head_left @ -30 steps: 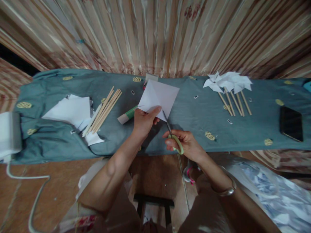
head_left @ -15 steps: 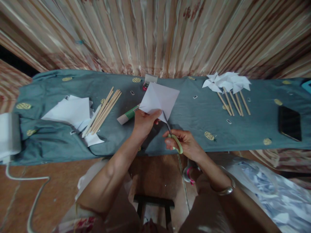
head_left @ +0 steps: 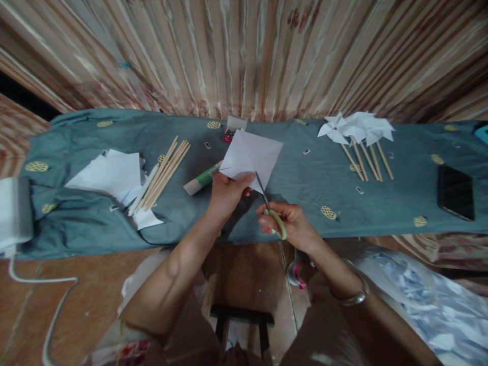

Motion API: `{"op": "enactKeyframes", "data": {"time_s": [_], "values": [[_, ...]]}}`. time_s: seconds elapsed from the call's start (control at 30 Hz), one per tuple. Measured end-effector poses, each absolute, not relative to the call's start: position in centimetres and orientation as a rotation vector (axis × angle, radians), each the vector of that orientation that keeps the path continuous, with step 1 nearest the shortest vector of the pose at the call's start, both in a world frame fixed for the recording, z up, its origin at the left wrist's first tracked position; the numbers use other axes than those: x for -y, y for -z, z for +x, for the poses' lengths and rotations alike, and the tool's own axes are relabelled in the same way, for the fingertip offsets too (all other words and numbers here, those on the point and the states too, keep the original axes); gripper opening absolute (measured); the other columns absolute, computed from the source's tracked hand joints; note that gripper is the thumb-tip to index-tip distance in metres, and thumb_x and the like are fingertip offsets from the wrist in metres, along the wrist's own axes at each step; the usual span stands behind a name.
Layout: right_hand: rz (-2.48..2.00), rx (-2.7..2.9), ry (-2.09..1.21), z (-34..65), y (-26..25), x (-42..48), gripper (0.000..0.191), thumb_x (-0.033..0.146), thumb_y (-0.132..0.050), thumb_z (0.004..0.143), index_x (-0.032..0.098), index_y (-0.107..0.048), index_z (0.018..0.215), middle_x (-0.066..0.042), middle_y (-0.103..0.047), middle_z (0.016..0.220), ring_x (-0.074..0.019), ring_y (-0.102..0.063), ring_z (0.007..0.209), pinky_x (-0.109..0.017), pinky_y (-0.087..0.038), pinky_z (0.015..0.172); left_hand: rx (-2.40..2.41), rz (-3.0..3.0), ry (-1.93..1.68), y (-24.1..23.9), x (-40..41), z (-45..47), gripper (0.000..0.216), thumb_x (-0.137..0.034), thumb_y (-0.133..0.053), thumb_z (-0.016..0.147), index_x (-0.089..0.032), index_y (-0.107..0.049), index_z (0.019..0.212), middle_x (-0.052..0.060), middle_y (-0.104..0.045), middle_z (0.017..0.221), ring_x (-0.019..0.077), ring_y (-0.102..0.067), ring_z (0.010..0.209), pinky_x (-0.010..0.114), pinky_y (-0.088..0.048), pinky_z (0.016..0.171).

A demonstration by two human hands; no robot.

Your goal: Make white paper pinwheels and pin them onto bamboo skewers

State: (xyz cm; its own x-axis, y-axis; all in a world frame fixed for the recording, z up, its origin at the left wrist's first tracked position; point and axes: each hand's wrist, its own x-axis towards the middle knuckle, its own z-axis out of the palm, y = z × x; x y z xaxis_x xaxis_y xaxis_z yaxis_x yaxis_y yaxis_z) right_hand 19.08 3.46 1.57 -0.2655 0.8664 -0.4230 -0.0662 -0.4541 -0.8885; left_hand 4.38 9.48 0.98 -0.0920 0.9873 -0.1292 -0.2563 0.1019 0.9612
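Wht paper sq. (head_left: pixel 252 152), creased, set diamond-wise; grn-hndld scissors (head_left: pixel 267 203), blades at nr corner.

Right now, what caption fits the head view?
Left fingers grip creased white paper; right fingers hold scissors at its near corner; pinwheels lie at right.

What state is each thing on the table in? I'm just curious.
White paper, creased, slit near its left corner, held in the left grip
Scissors, blades at the paper's near edge, held in the right grip
Small red box, open
Green-banded tube, lying down, one end hidden
Wooden sticks, lying side by side
Pinwheels, assembled, lying down
Phone, flat, screen dark
Loose sheets, overlapping
Cloth, wrinkled at left
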Motion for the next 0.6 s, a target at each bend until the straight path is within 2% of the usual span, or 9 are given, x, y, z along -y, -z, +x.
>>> {"op": "enactKeyframes", "data": {"time_s": [0.17, 0.43, 0.6], "values": [[-1.319, 1.012, -1.793, 19.13, -1.53, -3.48, 0.042, 0.042, -0.091, 0.047, 0.018, -0.066, 0.071, 0.006, -0.061, 0.052, -0.0063, -0.054, 0.047, -0.017, -0.044, 0.045, -1.134, 0.903, -1.295, -0.97, -9.24, 4.5, 0.013, -0.023, -0.072, 0.06, -0.018, -0.061, 0.061, -0.003, -0.059, 0.053, 0.009, -0.048, 0.042, 0.021, -0.04, 0.04], [-1.303, 1.107, -1.741, 19.38, -0.77, -3.43, 0.042, 0.05, -0.087, 0.054, 0.019, -0.067, 0.075, 0.005, -0.06, 0.052, -0.0066, -0.052, 0.044, -0.019, -0.043, 0.044, -1.126, 0.901, -1.294, -0.91, -9.21, 4.48, 0.012, -0.023, -0.072, 0.06, -0.018, -0.061, 0.061, -0.002, -0.058, 0.053, 0.0096, -0.048, 0.043, 0.022, -0.039, 0.04], [-1.313, 1.136, -1.736, 19.48, -1.09, -3.52, 0.041, 0.049, -0.086, 0.055, 0.019, -0.067, 0.074, 0.004, -0.061, 0.054, -0.0072, -0.053, 0.047, -0.019, -0.043, 0.045, -1.112, 0.924, -1.282, -0.91, -9.14, 4.54, 0.014, -0.024, -0.073, 0.06, -0.017, -0.061, 0.062, -0.002, -0.059, 0.054, 0.0091, -0.048, 0.043, 0.022, -0.04, 0.04]]}}
